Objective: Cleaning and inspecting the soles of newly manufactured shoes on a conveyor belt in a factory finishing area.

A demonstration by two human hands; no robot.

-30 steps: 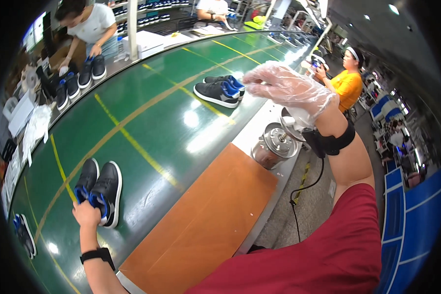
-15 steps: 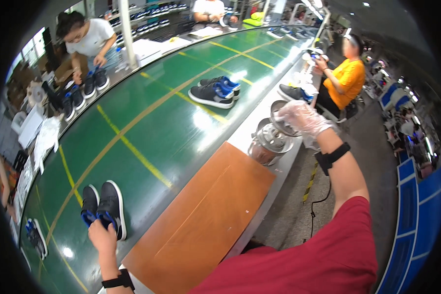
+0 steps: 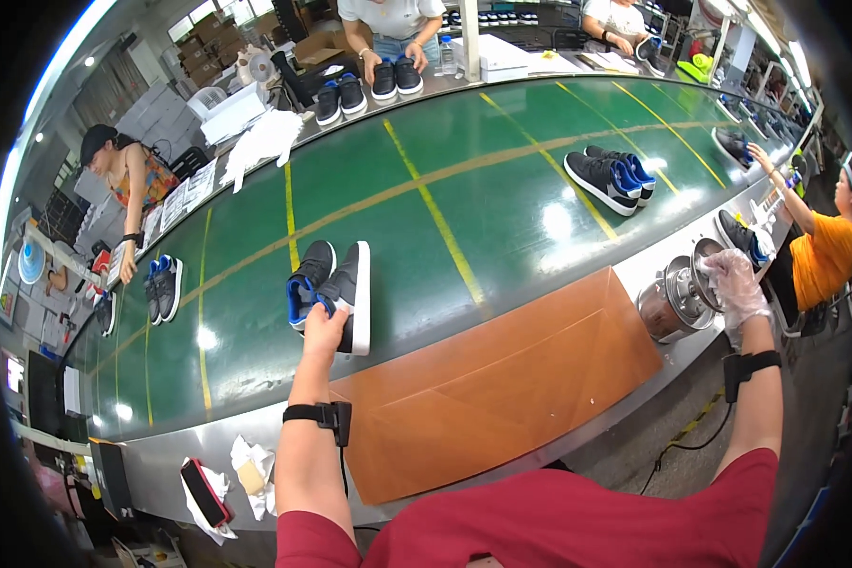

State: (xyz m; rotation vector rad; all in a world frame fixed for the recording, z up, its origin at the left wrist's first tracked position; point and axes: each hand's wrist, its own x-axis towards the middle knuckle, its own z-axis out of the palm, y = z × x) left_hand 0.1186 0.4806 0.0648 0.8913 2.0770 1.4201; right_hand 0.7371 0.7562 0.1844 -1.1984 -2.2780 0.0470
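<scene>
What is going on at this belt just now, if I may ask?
The person's left hand grips a black sneaker at the heel, tilted beside its mate on the green conveyor belt. The right hand, in a clear glove, is at the tilted lid of a metal pot. A brown board lies on the near side of the belt.

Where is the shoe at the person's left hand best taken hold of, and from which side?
Probably the black shoe is best gripped by its heel collar, from the near side: its heel is nearest, its toe points away, and the left hand holds it there.
</scene>
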